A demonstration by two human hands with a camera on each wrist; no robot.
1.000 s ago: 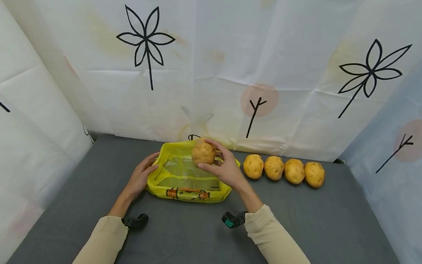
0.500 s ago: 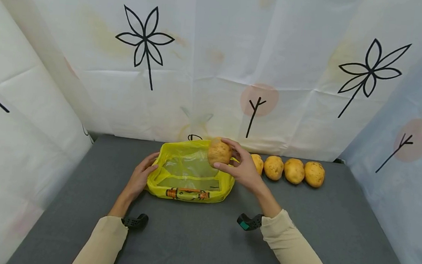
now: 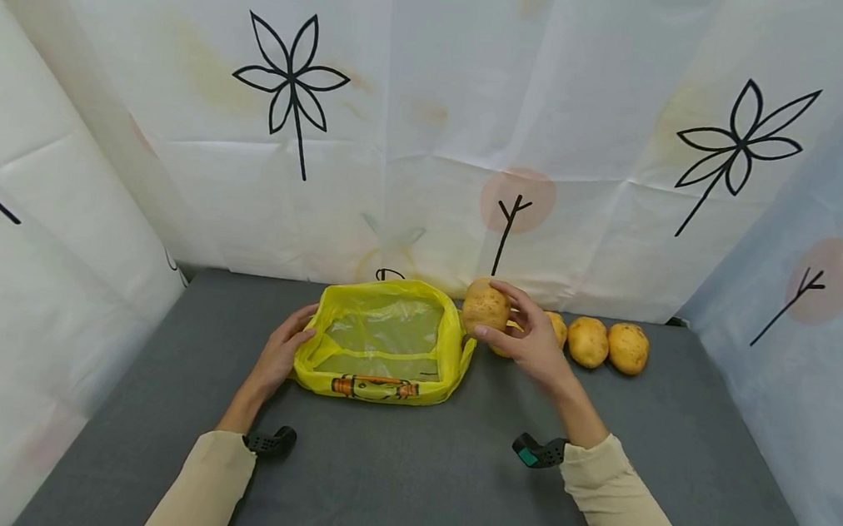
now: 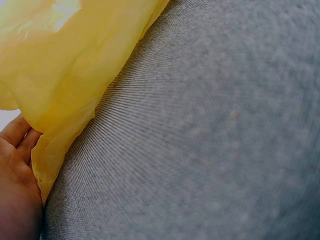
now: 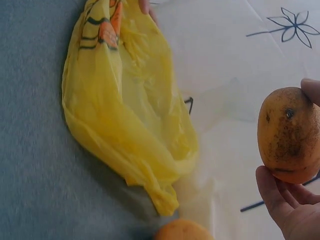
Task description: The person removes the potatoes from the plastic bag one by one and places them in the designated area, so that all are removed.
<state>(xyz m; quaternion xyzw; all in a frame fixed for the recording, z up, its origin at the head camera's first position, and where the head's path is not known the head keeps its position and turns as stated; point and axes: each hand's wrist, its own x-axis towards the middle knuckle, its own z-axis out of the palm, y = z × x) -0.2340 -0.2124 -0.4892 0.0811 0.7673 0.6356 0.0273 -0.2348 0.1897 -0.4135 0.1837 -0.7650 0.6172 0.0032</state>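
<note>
A yellow plastic bag (image 3: pixel 376 388) with an orange print on its front lies with its mouth spread wide on the grey table. My left hand (image 3: pixel 286 343) holds the bag's left side by the rim; in the left wrist view some of its fingers vanish behind the yellow film (image 4: pixel 65 65). Between the thumb and fingers of my right hand (image 3: pixel 531 335) is a potato (image 3: pixel 485 308), raised just past the bag's right edge. Dark patches mark the potato's skin (image 5: pixel 287 135) in the right wrist view.
Several more potatoes (image 3: pixel 588 342) form a row right of the bag, the nearer ones partly hidden behind my right hand. A white patterned cloth (image 3: pixel 433 130) walls off the back and sides of the grey table (image 3: pixel 388 477).
My right hand has carried the potato rightward, from over the bag's mouth to beyond its right rim. The left hand and the bag have stayed nearly still.
</note>
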